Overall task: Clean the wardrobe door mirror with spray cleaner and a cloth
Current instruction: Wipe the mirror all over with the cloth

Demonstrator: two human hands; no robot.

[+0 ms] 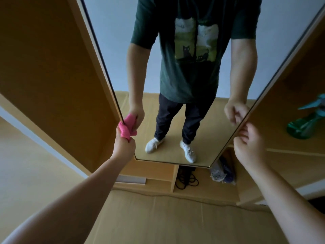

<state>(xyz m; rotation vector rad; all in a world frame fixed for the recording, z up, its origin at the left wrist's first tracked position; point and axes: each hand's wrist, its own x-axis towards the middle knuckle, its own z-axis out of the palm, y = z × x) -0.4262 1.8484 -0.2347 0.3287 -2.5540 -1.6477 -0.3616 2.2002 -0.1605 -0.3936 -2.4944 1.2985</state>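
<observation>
Mirror (112,50): rigid glass on the wardrobe door, likely fragile and slick; steady it by the frame.
Spray bottle (304,127): on the right shelf, probably light; take it by the neck.
Right hand (249,143): loosely curled, holding nothing, just beside the mirror's right edge.
Left hand (124,147): clenched round 1 cloth.
Cloth (125,131): pink, soft, bunched, against the mirror's left edge.
</observation>
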